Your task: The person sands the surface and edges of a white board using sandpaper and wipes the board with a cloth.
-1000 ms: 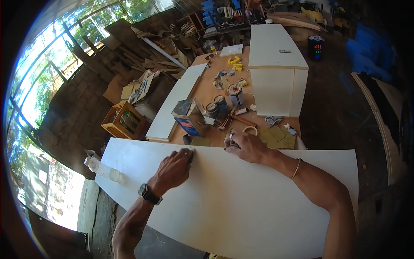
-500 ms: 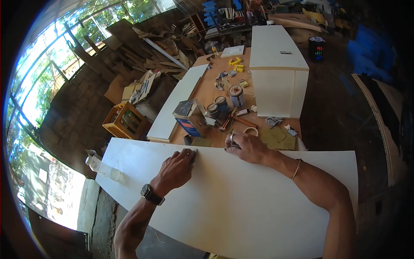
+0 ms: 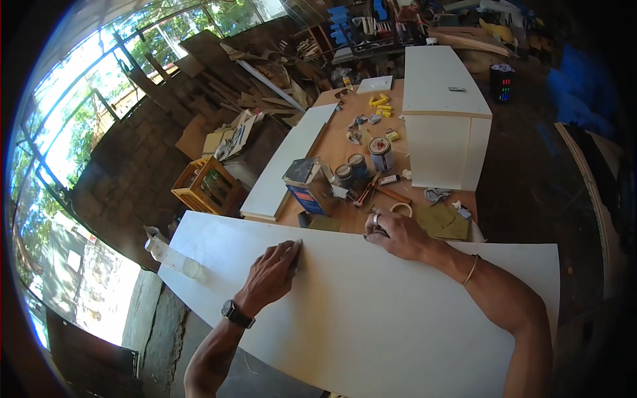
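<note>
A large white panel [image 3: 398, 312] lies flat in front of me, under both hands. My left hand [image 3: 269, 273], with a watch at the wrist, rests on the panel a little in from its far edge. Its fingers are pressed together around a small dark piece, too covered to name. At the panel's far edge is my right hand [image 3: 401, 237], closed, with a ring on one finger. The fingertips are tucked under, so whether they grip the edge or something small is hidden. A clear plastic bottle [image 3: 176, 259] lies on its side near the panel's left end.
Beyond the panel, a wooden table [image 3: 325, 142] holds paint cans [image 3: 381, 154], a rectangular blue tin [image 3: 308, 186], a tape roll [image 3: 401, 209] and sandpaper sheets [image 3: 443, 222]. A white box-shaped cabinet [image 3: 441, 149] stands on its right. A yellow crate [image 3: 206, 186] sits to the left.
The view has shifted, so the surroundings appear farther right. My left hand has slid slightly left and toward me, away from the panel's far edge. My right hand stays by that edge.
</note>
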A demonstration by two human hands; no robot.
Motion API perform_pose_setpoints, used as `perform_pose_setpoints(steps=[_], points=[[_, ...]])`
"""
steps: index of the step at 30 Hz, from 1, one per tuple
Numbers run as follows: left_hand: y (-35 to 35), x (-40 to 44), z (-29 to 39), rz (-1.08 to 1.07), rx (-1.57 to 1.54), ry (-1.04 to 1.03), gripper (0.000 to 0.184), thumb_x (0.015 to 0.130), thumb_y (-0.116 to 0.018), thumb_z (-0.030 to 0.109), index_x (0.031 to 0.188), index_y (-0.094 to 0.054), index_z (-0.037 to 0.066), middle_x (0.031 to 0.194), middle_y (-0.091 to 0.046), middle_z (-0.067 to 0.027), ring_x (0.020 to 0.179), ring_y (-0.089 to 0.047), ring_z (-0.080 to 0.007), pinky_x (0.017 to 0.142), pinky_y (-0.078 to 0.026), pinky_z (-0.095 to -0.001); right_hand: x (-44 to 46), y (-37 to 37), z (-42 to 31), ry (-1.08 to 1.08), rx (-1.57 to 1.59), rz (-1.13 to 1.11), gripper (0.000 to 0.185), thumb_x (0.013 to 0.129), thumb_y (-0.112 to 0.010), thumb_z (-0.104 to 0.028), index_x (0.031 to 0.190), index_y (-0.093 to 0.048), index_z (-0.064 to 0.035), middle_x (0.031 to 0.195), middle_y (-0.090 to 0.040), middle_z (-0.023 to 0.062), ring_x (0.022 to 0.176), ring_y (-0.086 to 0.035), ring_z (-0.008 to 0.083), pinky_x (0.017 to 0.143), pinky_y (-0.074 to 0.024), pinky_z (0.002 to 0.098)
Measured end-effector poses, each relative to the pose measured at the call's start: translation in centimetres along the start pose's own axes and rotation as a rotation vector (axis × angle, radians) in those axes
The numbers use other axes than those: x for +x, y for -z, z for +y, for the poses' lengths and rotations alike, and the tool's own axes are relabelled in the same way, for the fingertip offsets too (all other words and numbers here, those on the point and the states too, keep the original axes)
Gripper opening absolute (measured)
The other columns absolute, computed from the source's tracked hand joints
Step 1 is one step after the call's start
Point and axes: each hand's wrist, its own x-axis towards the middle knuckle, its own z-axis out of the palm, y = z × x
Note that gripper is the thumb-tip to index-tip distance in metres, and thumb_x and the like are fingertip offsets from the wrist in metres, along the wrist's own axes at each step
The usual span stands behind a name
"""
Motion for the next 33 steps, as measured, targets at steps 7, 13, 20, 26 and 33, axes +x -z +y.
perform_pose_setpoints(steps=[7,13,20,26,33], points=[[-1.1,0.1,-2.4,0.085,0.013,-0.012,0.048,0.089,-0.06,0.011,0.135,-0.051,0.003,0.135,-0.055,-0.0143,0.121,-0.054,-0.0326,0.102,-0.044,-0.042,0.1,0.2,-0.4,-0.089,0.046,-0.043,0.017,0.088,-0.067,-0.018,0.093,-0.062,-0.0028,0.09,-0.065,0.0119,0.085,-0.066,0.0279,0.076,-0.0513,0.0395],[0.1,1.5,-3.4,0.002,-0.028,-0.056,0.042,0.089,-0.059,0.01,0.13,-0.055,0.003,0.13,-0.058,-0.0145,0.117,-0.056,-0.033,0.101,-0.043,-0.0431,-0.1,0.3,-0.6,-0.086,0.051,-0.027,0.017,0.089,-0.067,-0.02,0.095,-0.063,-0.0039,0.092,-0.066,0.0134,0.087,-0.066,0.0297,0.077,-0.0516,0.0401],[-1.3,1.9,-5.0,-0.037,-0.003,-0.037,0.044,0.086,-0.058,0.016,0.129,-0.057,0.008,0.128,-0.06,-0.0126,0.113,-0.058,-0.032,0.097,-0.042,-0.0467,0.0,-2.9,2.9,-0.076,-0.071,-0.06,0.024,0.095,-0.06,-0.025,0.105,-0.062,-0.0043,0.097,-0.066,0.0164,0.095,-0.065,0.0347,0.082,-0.051,0.0434],[-1.5,2.7,-4.8,0.086,-0.025,-0.104,0.043,0.08,-0.063,0.016,0.121,-0.06,0.003,0.117,-0.062,-0.0114,0.105,-0.058,-0.0333,0.092,-0.043,-0.0493,-0.2,-1.4,0.6,-0.013,0.017,0.018,0.017,0.092,-0.06,-0.022,0.101,-0.061,-0.0072,0.096,-0.063,0.014,0.09,-0.065,0.0347,0.077,-0.0511,0.0448],[-2.2,3.2,-5.3,0.097,0.026,-0.155,0.044,0.078,-0.065,0.012,0.119,-0.06,-0.002,0.118,-0.063,-0.0198,0.106,-0.059,-0.039,0.092,-0.044,-0.0505,0.1,-1.6,0.5,-0.02,-0.016,0.004,0.016,0.092,-0.062,-0.022,0.096,-0.056,-0.0073,0.096,-0.062,0.0124,0.087,-0.065,0.0334,0.074,-0.0507,0.0449]])
